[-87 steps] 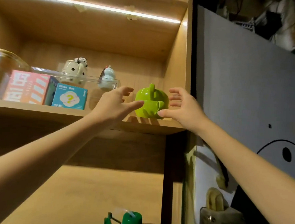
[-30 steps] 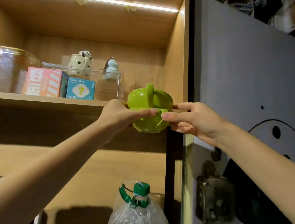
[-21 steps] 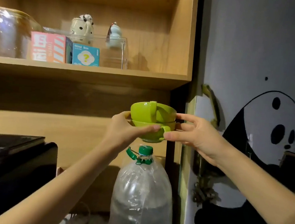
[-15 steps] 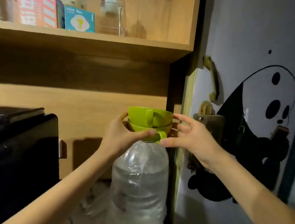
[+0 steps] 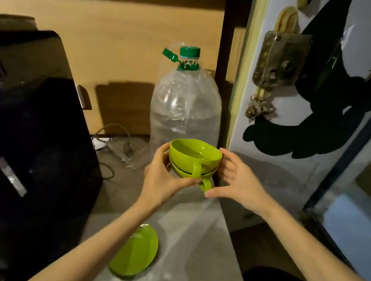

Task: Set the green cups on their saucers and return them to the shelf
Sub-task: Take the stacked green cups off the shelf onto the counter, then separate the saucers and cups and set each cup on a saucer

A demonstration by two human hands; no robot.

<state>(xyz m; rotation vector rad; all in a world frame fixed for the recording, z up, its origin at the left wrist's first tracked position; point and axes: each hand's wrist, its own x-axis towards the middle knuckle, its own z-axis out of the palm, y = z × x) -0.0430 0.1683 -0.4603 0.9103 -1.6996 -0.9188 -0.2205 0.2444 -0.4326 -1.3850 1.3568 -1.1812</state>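
Two green cups (image 5: 195, 157) are nested one inside the other, handles facing me. My left hand (image 5: 162, 178) grips the stack from the left, thumb under the front. On the right side my right hand (image 5: 234, 180) holds it too, thumb near the lower cup's handle. The stack hangs above a grey counter (image 5: 194, 241). A green saucer (image 5: 137, 253) lies on that counter below my left forearm, partly hidden by it.
A large clear water bottle (image 5: 186, 109) with a green cap stands behind the cups. A black appliance (image 5: 32, 128) fills the left side. A door (image 5: 296, 71) with a panda picture and a metal lock is at the right. Cables lie behind on the counter.
Both hands took the nested cups off the upper shelf and brought them down to just above the counter. My view dropped with them, and the saucer came into sight.
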